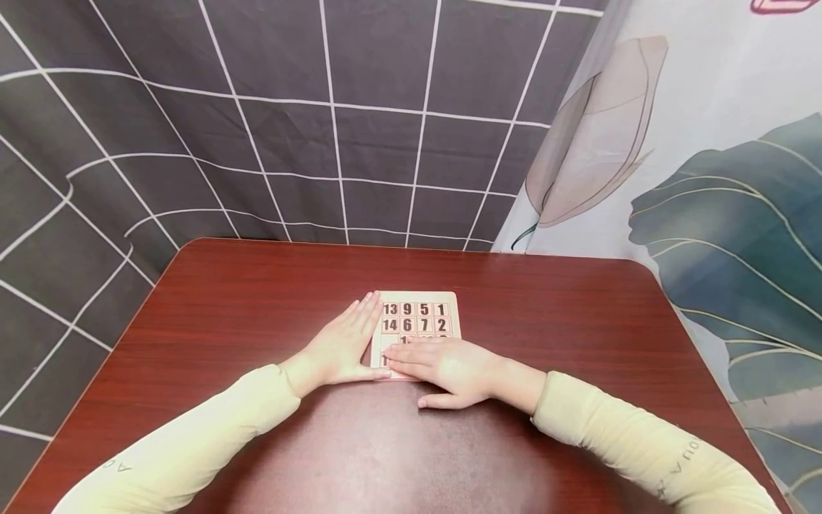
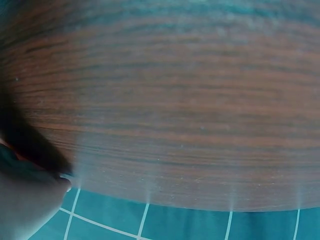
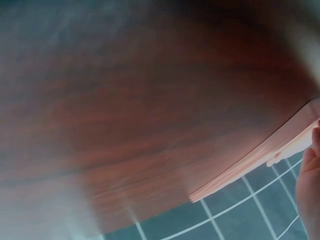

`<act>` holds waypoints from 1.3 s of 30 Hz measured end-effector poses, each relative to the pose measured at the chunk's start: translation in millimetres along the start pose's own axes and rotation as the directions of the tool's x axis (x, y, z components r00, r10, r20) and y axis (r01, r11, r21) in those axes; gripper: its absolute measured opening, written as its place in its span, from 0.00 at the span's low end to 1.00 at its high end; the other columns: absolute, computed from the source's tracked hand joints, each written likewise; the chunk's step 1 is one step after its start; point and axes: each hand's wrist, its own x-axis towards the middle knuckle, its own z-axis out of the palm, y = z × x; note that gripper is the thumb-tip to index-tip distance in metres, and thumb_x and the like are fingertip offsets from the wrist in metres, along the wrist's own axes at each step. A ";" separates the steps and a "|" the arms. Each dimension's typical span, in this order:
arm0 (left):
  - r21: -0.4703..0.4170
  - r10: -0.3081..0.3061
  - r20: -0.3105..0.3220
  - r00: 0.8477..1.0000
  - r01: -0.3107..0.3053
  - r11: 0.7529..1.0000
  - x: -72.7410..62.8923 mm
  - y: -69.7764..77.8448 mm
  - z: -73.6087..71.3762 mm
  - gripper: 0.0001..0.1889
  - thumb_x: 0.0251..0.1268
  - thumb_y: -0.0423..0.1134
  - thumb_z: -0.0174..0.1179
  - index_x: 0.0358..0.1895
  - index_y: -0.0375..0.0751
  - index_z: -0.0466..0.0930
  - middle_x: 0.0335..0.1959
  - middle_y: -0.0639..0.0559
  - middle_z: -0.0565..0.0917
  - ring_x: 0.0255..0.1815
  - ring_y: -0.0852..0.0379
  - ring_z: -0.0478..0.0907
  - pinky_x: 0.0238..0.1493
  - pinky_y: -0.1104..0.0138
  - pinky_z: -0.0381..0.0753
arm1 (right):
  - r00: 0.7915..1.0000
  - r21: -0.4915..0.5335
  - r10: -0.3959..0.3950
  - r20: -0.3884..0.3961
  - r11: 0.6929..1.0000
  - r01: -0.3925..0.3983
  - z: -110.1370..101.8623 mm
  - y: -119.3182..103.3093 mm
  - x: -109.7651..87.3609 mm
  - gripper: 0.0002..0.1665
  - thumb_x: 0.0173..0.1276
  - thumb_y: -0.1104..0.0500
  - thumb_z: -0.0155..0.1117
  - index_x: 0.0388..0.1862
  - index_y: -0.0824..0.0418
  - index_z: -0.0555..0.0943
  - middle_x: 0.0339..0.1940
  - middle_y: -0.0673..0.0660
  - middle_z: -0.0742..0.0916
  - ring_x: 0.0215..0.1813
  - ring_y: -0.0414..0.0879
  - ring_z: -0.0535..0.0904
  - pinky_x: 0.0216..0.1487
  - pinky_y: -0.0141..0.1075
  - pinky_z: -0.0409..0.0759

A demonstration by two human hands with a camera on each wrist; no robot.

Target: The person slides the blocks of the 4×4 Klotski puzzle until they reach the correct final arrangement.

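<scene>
A pale sliding number puzzle (image 1: 417, 296) lies flat on the table, its top rows reading 13, 9, 5, 1 and 14, 6, 7, 2. My left hand (image 1: 343, 348) rests along its left side, fingers straight at the upper left edge and thumb at the lower left corner. Across the lower rows lies my right hand (image 1: 452, 370), straight fingertips on the tiles near the left side, thumb apart over the table. It hides most of the lower numbers. The right wrist view catches the puzzle's side edge (image 3: 240, 170); the left wrist view shows part of my left hand (image 2: 30, 205).
The reddish-brown wooden table (image 1: 546, 307) has rounded far corners. Behind it and to the left hangs a dark grey cloth (image 1: 379, 143) with white grid lines. A white curtain with leaf prints (image 1: 706, 214) hangs along the right side.
</scene>
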 end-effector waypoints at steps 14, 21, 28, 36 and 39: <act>-0.020 -0.001 0.016 1.000 0.001 1.000 -0.2 1.1 0.5 0.62 0.66 0.73 0.61 0.82 0.22 0.52 0.85 0.28 0.54 0.88 0.35 0.51 0.88 0.48 0.58 | 0.988 -0.009 0.145 0.055 0.989 -0.145 -2.8 31.9 14.7 0.40 0.78 0.43 0.63 0.81 0.61 0.71 0.81 0.57 0.76 0.82 0.51 0.72 0.83 0.46 0.70; 0.015 -0.008 0.010 1.000 0.007 1.000 0.9 -2.1 4.5 0.63 0.65 0.74 0.61 0.82 0.22 0.51 0.85 0.28 0.54 0.88 0.35 0.52 0.88 0.48 0.57 | 0.992 -0.020 0.123 0.038 0.992 -0.122 -1.1 27.4 15.5 0.39 0.77 0.43 0.63 0.80 0.62 0.72 0.80 0.58 0.77 0.81 0.50 0.73 0.82 0.45 0.72; 0.002 -0.003 0.005 1.000 0.003 1.000 0.2 -2.9 4.1 0.63 0.64 0.73 0.61 0.82 0.21 0.52 0.85 0.27 0.55 0.88 0.34 0.52 0.87 0.47 0.58 | 0.996 0.012 0.078 0.047 0.997 -0.078 -1.5 12.6 9.1 0.42 0.77 0.41 0.64 0.80 0.64 0.71 0.80 0.59 0.77 0.82 0.50 0.73 0.82 0.44 0.72; 0.012 -0.007 0.012 1.000 0.006 1.000 0.7 -2.5 4.0 0.63 0.65 0.74 0.61 0.82 0.22 0.51 0.85 0.27 0.54 0.88 0.35 0.52 0.88 0.48 0.57 | 0.994 0.022 0.106 0.027 0.994 -0.106 -3.0 16.9 9.3 0.40 0.77 0.43 0.64 0.80 0.62 0.72 0.80 0.58 0.78 0.81 0.51 0.73 0.82 0.46 0.72; 0.007 -0.002 0.010 1.000 0.002 1.000 1.3 -2.0 4.1 0.63 0.65 0.74 0.61 0.82 0.22 0.51 0.85 0.27 0.54 0.88 0.35 0.52 0.88 0.48 0.58 | 0.991 0.027 0.134 0.017 0.991 -0.135 -3.7 24.6 10.6 0.39 0.77 0.45 0.64 0.79 0.62 0.72 0.80 0.58 0.77 0.81 0.51 0.73 0.82 0.47 0.72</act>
